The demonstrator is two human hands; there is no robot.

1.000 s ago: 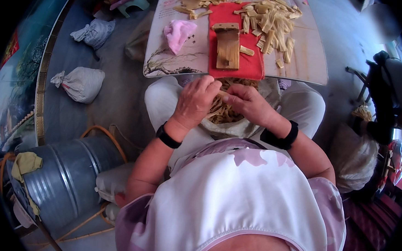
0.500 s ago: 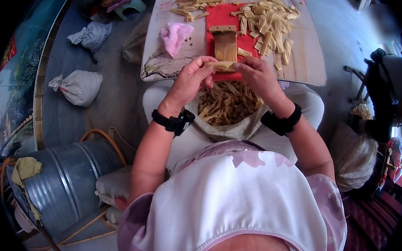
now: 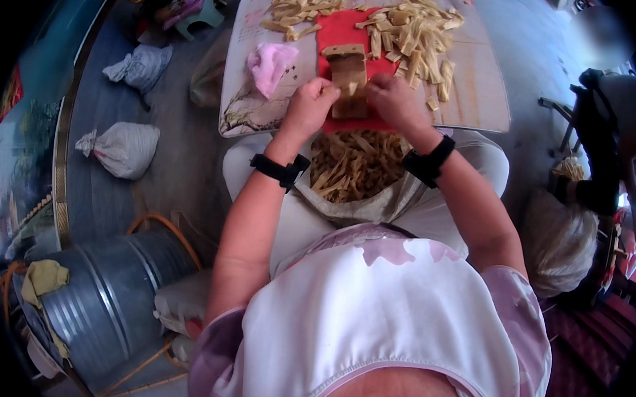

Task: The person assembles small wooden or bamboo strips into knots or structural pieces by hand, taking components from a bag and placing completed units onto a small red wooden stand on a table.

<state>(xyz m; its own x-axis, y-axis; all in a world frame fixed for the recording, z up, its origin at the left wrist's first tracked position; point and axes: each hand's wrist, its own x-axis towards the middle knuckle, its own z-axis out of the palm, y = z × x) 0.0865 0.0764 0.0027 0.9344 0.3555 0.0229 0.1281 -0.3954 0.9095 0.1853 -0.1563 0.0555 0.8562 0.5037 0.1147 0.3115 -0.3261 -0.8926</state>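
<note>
My left hand (image 3: 312,106) and my right hand (image 3: 398,104) are closed in pinches at either side of a wooden block (image 3: 347,107) with a raised far end. Between my fingertips a pale yellow strip (image 3: 351,89) lies across the block; its ends are hidden by my fingers. Under the block is a red cloth (image 3: 331,33) on the table. Below my hands, an open sack (image 3: 348,210) between my legs holds many similar dry strips (image 3: 355,164).
Piles of loose strips (image 3: 415,33) lie on the table (image 3: 477,99), along with a pink cloth (image 3: 270,66). Tied sacks (image 3: 128,149) stand on the floor to the left, near a metal drum (image 3: 112,288). A large pale bag (image 3: 559,246) is at the right.
Both hands have moved forward from the block's near edge to over its middle, taking the strip along. The strip was stretched level between them before.
</note>
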